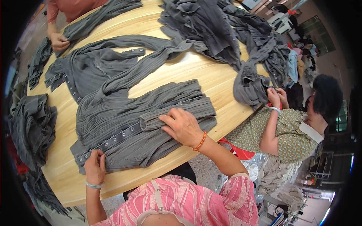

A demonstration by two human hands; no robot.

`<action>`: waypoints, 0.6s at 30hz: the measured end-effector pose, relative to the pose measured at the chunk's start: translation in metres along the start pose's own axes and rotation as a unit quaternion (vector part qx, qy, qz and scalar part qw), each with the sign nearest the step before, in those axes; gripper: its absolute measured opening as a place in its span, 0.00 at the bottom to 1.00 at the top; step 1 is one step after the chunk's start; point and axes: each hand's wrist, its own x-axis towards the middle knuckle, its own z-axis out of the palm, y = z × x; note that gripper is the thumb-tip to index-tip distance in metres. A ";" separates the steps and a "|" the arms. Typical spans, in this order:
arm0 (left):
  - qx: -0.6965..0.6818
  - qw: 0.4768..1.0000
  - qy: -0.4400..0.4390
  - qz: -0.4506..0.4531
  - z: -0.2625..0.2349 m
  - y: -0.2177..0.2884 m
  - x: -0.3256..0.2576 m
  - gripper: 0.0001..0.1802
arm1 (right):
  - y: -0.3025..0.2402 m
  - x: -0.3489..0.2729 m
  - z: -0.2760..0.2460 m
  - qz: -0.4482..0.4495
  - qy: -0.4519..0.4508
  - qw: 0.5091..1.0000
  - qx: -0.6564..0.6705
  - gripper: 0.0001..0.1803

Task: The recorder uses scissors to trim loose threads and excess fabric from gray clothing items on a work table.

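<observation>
Right now the left hand pinches the bottom corner of a gray ribbed cardigan near the table's front edge, while the right hand lies flat and open on its folded sleeve. Fingertips of the left hand are tucked under the cloth, out of sight. Bare wooden table shows beyond it, before the gray clothes pile and another person's hands.

Left hand curled in a pinching grip; right hand spread flat, palm down.
</observation>
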 end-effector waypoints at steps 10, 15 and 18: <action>0.009 1.000 0.002 0.001 0.005 -0.001 -0.002 0.03 | 0.006 0.013 0.006 -0.027 0.111 0.981 0.156 0.05; -0.001 1.000 0.009 0.000 0.005 -0.004 -0.003 0.03 | 0.000 0.011 0.016 -0.102 0.077 0.983 0.132 0.08; 0.002 1.000 0.014 0.010 0.004 0.002 -0.003 0.04 | 0.004 0.003 0.013 -0.102 0.021 0.992 0.078 0.12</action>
